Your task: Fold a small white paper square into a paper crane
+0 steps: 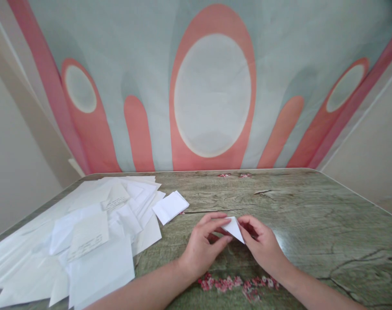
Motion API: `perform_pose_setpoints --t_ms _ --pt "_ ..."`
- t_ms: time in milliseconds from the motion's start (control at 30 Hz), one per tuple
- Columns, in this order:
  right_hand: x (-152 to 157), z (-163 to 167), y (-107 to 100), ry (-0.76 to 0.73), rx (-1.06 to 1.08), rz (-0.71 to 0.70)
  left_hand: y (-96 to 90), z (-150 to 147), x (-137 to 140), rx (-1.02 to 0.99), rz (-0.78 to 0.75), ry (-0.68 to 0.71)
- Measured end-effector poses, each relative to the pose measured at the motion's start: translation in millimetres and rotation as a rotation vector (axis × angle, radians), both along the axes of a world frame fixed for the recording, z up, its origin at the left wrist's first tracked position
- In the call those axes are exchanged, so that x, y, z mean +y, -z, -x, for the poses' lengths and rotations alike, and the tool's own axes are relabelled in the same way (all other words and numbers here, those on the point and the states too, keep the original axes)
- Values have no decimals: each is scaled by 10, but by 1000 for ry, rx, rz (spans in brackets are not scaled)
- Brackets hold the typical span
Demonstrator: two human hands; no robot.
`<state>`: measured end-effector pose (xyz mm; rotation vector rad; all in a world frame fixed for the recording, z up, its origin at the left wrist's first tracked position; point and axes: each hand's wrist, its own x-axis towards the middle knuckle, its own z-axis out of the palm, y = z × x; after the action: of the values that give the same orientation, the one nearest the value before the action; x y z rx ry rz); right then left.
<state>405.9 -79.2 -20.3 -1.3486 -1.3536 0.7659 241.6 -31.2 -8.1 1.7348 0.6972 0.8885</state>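
Note:
Between my two hands is a small piece of white paper folded to a triangle (235, 229), held just over the table. My left hand (206, 241) pinches its left side, fingers on top and thumb at the lower edge. On the other side my right hand (262, 243) grips the right edge between thumb and fingers. The paper's lower tip points toward me. Part of it is hidden behind my fingers. A small stack of folded white paper (170, 207) lies to the left, beyond my left hand.
A large loose pile of white and cream sheets (101, 275) covers the table's left side, some bearing handwriting. The wood-patterned table (328, 232) has pink flower prints near me. A grey-green and coral patterned backdrop (212, 163) rises behind its far edge.

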Motion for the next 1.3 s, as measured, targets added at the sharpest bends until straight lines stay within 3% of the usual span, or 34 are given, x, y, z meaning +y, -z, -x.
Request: perform_pose_setpoints --t_ms 300,533,733,933,1200,1300 --pt "-11 6 -59 -27 -25 -49 70 -21 44 -138 98 -5" --pt "7 -10 -66 -10 -72 -100 -70 -13 17 -308 398 67" --pt "25 -40 -65 13 -111 -154 -65 -13 57 -330 506 66" --pt "34 -62 -57 51 -145 -185 8 4 104 -355 484 132" --pt "8 -38 -60 21 -138 -197 20 -40 87 -202 337 -14" --pt "7 -35 -21 56 -88 -168 12 -38 93 -208 347 -54"
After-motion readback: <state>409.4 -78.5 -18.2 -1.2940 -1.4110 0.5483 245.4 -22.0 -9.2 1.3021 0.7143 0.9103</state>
